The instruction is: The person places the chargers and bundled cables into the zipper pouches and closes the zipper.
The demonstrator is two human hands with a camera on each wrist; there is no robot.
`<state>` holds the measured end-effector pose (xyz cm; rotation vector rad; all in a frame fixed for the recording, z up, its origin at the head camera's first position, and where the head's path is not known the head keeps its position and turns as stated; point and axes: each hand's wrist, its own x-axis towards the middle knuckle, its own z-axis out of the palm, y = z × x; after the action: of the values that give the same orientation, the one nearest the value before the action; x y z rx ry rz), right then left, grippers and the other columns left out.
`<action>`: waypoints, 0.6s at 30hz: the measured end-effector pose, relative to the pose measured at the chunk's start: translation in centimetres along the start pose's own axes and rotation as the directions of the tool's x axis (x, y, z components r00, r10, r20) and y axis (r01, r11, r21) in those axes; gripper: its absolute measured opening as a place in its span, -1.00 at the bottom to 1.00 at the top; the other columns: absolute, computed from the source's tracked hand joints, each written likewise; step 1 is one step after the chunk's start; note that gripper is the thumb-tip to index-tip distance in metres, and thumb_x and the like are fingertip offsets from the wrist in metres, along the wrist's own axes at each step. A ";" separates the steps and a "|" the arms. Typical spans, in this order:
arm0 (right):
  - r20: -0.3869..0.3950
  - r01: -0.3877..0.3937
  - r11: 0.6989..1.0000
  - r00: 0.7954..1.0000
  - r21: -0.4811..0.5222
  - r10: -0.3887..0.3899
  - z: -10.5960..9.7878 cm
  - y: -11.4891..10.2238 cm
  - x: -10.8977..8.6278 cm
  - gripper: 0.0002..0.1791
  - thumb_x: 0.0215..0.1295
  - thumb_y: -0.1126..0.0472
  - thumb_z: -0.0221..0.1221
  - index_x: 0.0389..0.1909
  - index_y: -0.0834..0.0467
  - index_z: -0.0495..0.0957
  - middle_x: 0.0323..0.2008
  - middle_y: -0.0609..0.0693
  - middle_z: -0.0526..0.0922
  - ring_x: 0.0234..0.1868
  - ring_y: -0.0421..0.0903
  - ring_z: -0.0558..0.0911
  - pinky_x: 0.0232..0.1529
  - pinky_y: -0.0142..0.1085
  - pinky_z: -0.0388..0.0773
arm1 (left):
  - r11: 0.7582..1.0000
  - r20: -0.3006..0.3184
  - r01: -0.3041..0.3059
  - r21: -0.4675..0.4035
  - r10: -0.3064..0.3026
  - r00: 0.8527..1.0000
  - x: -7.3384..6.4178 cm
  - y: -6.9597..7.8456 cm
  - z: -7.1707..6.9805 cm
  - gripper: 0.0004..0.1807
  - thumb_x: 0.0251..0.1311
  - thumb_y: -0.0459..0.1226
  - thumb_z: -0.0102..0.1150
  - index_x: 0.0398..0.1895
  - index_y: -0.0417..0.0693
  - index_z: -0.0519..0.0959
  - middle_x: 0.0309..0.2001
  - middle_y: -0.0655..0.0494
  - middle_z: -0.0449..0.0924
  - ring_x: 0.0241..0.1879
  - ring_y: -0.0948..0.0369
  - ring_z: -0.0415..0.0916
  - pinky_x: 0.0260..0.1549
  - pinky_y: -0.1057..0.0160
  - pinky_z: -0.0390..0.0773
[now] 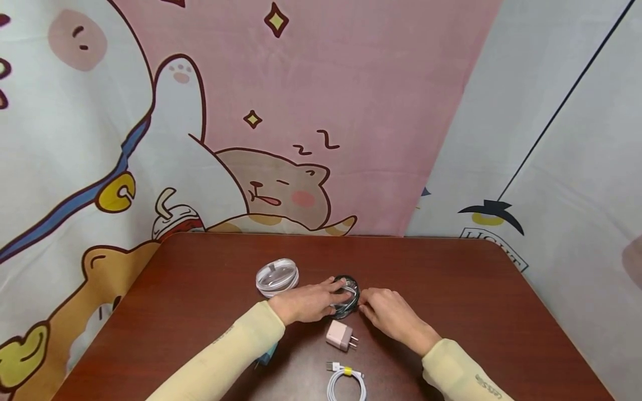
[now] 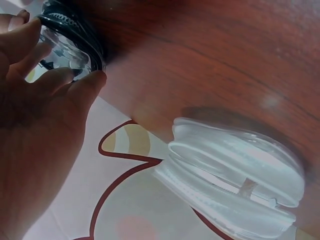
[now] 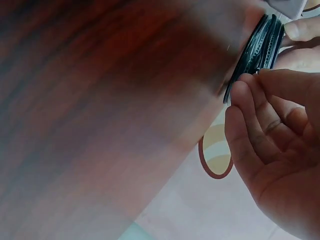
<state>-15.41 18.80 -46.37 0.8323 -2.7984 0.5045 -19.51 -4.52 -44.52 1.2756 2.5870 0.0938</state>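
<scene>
A small round clear pouch with a black zippered rim (image 1: 353, 285) sits upright at the middle of the table. My left hand (image 1: 310, 301) holds it, fingers spread over its clear side and around its rim. In the left wrist view, some clear plastic (image 2: 70, 50) shows inside the rim. At the pouch's right edge my right hand (image 1: 393, 313) pinches with thumb and forefinger, and the zipper teeth (image 3: 270, 45) run close above these fingertips. Whatever small part lies between them is hidden. To the left stands a similar white-rimmed clear pouch (image 1: 277, 277).
A pale pink plug-in charger (image 1: 339, 335) lies just in front of the pouch. Nearer still is a coiled white USB cable (image 1: 332, 384) with a yellow tie. Something teal (image 1: 267, 355) pokes out from under my left sleeve. A cartoon-printed cloth (image 1: 381, 111) hangs behind the table (image 1: 451, 289).
</scene>
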 end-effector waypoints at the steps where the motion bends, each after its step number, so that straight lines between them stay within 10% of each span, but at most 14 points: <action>1: 0.005 -0.008 1.000 1.000 0.001 0.008 0.0 -0.1 0.0 -0.86 0.24 0.33 0.40 -0.40 0.05 0.65 -0.45 -0.22 0.58 -0.48 -0.26 0.53 -0.50 -0.28 0.48 | 1.000 -0.002 -0.002 0.002 0.002 1.000 0.0 0.0 0.0 -0.40 0.53 -0.14 0.12 0.59 0.23 0.32 0.62 0.05 0.11 0.58 -0.02 0.07 0.37 0.10 0.39; 18: -0.066 -0.201 0.980 0.978 -0.007 0.200 -0.4 0.9 1.8 -0.94 0.27 0.32 0.38 -0.36 0.12 0.70 -0.38 -0.04 0.72 -0.37 -0.03 0.70 -0.35 -0.06 0.64 | 0.975 -0.165 -0.091 0.202 0.125 0.978 -1.0 -0.2 -0.2 -0.50 0.48 -0.09 0.20 0.44 0.10 0.52 0.46 -0.01 0.41 0.44 0.14 0.36 0.32 0.19 0.43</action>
<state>-17.34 18.75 -45.74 0.5231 -2.8364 0.5316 -19.08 -5.43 -44.18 1.5426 2.7298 -0.0274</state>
